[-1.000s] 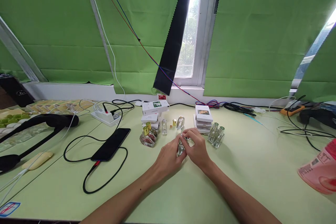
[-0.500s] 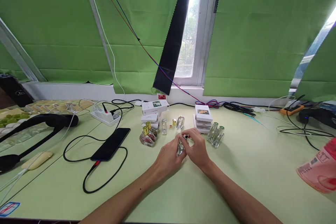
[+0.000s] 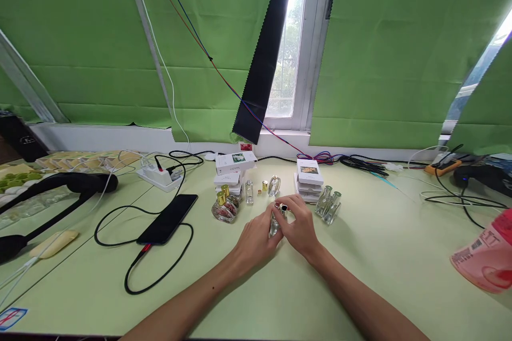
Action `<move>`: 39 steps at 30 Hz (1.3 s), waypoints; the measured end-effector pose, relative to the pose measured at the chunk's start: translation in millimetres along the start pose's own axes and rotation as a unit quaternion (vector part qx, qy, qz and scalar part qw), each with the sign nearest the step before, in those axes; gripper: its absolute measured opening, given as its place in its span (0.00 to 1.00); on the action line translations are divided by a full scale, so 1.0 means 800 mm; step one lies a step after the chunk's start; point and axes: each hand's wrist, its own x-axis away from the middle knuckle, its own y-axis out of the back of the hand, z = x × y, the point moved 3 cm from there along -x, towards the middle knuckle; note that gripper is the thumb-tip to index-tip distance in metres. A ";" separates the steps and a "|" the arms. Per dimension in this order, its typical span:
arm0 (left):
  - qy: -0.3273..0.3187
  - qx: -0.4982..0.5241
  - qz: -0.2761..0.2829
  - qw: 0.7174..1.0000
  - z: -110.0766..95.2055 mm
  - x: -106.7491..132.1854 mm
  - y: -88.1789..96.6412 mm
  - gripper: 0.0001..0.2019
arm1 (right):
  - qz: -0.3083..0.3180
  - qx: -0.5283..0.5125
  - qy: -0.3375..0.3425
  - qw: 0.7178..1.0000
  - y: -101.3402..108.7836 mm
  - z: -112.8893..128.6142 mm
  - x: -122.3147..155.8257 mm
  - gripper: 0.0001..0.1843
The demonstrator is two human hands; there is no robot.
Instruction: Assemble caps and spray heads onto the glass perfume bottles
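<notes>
My left hand (image 3: pixel 255 238) is closed around a small clear glass perfume bottle (image 3: pixel 274 227), low over the table. My right hand (image 3: pixel 301 228) is closed at the bottle's top, its fingers pinching a small shiny silver cap (image 3: pixel 284 208) whose dark opening shows. Fingers hide much of the bottle's neck. Just beyond stand an oval clear bottle (image 3: pixel 274 185), a small gold cap (image 3: pixel 264 186) and a slim clear bottle (image 3: pixel 249 193). Two rounded bottles with gold tops (image 3: pixel 224 210) are to the left. On the right, two tall glass bottles (image 3: pixel 328 206) stand close together.
White boxes are stacked behind the bottles, one stack left (image 3: pixel 229 178) and one right (image 3: pixel 309 177). A black phone (image 3: pixel 168 219) with a looped cable lies left. Farther out are a power strip (image 3: pixel 159 177), black headphones (image 3: pixel 76 184) and a pink pouch (image 3: pixel 486 256).
The silver cap's dark opening shows more clearly between my right fingers. Both hands stay in nearly the same place, and the view shifts very slightly.
</notes>
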 end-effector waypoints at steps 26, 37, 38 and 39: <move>0.008 -0.004 0.012 1.000 0.001 0.001 -0.002 0.23 | -0.001 -0.024 0.011 1.000 -0.004 -0.004 0.001 0.08; 0.010 -0.004 0.013 1.000 0.000 0.001 -0.001 0.23 | 0.010 -0.019 0.020 1.000 -0.005 -0.003 0.001 0.10; 0.012 -0.007 0.013 1.000 0.001 0.001 -0.002 0.23 | 0.012 -0.018 0.020 1.000 -0.005 -0.003 0.001 0.10; 0.013 -0.009 0.012 1.000 0.001 0.000 -0.002 0.24 | 0.012 -0.017 0.021 1.000 -0.005 -0.003 0.001 0.10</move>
